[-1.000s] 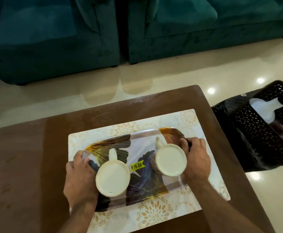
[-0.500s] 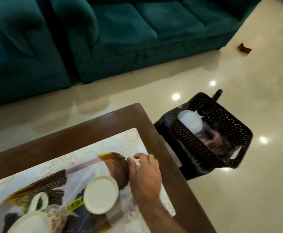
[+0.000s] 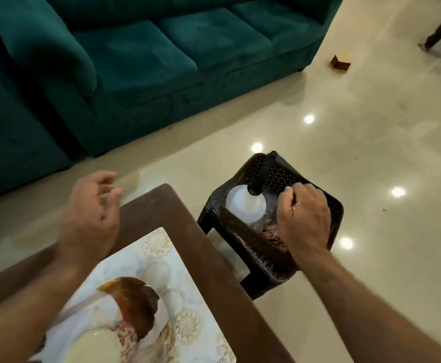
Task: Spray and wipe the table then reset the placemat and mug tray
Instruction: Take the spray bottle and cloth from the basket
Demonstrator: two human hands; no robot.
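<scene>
Two hands apart, left loosely curled, empty, right gripping basket rim.

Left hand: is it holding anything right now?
No, the left hand hovers over the table edge, fingers loosely curled and empty.

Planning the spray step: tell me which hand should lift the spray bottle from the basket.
Right. The right hand is already inside the black basket beside the spray bottle; the left hand hovers over the table.
</scene>
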